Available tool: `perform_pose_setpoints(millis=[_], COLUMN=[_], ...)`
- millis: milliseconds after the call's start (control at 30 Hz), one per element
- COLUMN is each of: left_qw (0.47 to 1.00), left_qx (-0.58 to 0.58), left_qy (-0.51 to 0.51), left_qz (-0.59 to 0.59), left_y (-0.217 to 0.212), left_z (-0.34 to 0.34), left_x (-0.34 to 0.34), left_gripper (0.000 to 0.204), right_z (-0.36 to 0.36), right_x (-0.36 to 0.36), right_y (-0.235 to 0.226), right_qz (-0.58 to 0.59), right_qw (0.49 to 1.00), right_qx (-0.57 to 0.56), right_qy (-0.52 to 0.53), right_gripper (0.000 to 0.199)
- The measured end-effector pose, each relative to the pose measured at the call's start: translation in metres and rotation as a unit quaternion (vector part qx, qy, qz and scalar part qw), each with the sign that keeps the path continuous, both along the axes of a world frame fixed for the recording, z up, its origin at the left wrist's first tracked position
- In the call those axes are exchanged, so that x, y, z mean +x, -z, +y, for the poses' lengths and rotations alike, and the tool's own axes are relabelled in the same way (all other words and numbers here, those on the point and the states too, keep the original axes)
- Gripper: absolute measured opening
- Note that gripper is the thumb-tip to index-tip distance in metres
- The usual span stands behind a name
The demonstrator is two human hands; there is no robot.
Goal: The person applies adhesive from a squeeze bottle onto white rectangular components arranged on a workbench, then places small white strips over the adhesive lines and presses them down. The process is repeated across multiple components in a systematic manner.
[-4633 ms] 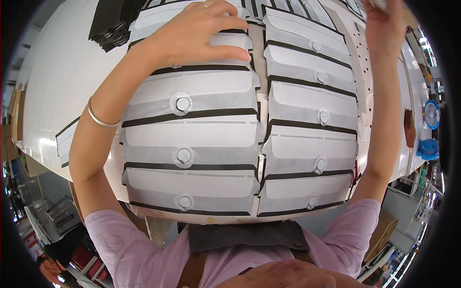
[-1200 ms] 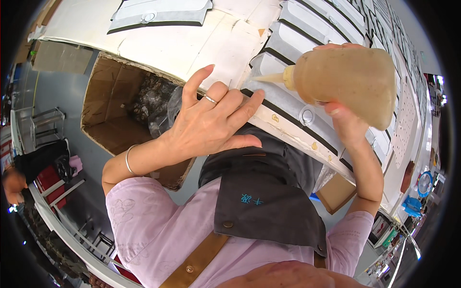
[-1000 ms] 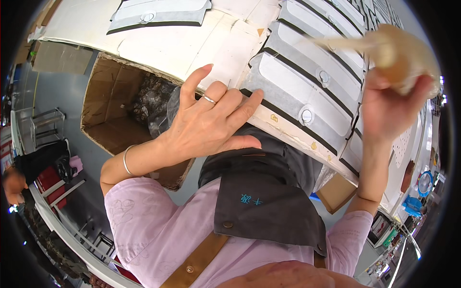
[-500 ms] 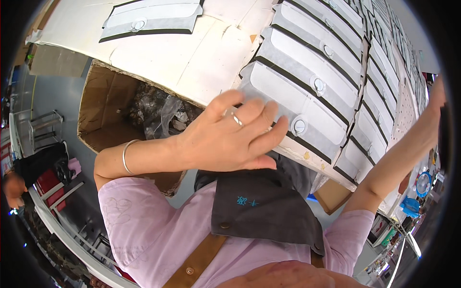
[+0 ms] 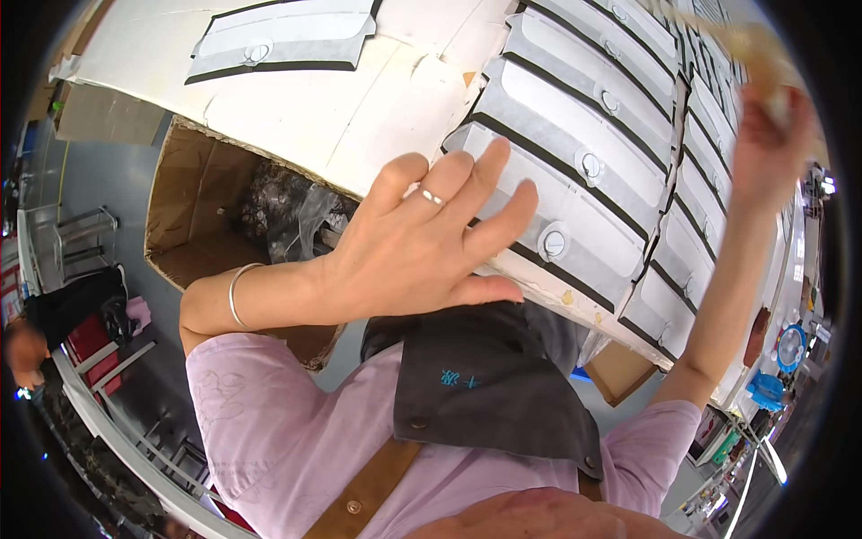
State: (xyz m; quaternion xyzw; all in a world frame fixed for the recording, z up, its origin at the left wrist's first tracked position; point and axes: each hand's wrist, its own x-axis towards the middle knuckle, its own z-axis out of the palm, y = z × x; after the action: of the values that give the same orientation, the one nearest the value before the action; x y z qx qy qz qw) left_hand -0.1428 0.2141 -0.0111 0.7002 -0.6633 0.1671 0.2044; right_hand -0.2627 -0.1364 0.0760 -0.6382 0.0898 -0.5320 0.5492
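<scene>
My left hand [image 5: 431, 234], with a ring and a bracelet, hovers at the table's near edge. Its fingers are spread and hold nothing. Beside it lie flat pale-grey pieces [image 5: 539, 184] with black edges, each with a round white disc, overlapping in slanting rows. At the far right, my right hand [image 5: 774, 148] is raised and closed around a tan object [image 5: 759, 54]. Motion smears that object, so its kind does not show. It is above the far end of the rows.
A separate grey piece [image 5: 283, 40] lies at the far left of the white table [image 5: 269, 112]. Below the table's left edge stands an open cardboard box [image 5: 193, 198] with plastic and dark scraps inside. A metal stool [image 5: 85, 235] and blue fans [image 5: 792, 346] are farther off.
My right hand has come in from the right rim, bringing the tan object into view. My left hand has shifted slightly left, its fingers stretching out more.
</scene>
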Motion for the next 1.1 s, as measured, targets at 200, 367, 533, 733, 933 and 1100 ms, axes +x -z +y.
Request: perform_pose_setpoints(millis=[200,367,533,733,933,1100], left_qw=[0.998,0.997,0.995,0.995,0.995,0.995], left_qx=[0.056,0.062,0.076,0.071,0.076,0.080], left_qy=[-0.030,-0.042,-0.046,-0.041,-0.042,-0.041], left_qz=[0.023,0.021,0.043,0.049,0.041,0.033], left_y=[0.002,0.002,0.001,0.002,0.003,0.002], left_z=[-0.014,-0.023,-0.025,-0.025,-0.025,-0.025], left_x=[0.002,0.005,0.007,0.006,0.004,0.004], left_gripper=[0.088,0.089,0.089,0.090,0.091,0.091], right_z=[0.062,0.087,0.084,0.086,0.079,0.071], right_x=[0.014,0.022,0.017,0.013,0.023,0.019], right_y=[0.064,0.066,0.073,0.076,0.072,0.077], right_qz=[0.158,0.181,0.219,0.212,0.293,0.278], right_qw=[0.969,0.959,0.955,0.954,0.941,0.932], right_qx=[-0.013,0.021,-0.010,-0.031,-0.138,-0.203], right_qy=[-0.190,-0.215,-0.198,-0.208,-0.098,-0.109], right_gripper=[0.048,0.040,0.038,0.036,0.042,0.058])
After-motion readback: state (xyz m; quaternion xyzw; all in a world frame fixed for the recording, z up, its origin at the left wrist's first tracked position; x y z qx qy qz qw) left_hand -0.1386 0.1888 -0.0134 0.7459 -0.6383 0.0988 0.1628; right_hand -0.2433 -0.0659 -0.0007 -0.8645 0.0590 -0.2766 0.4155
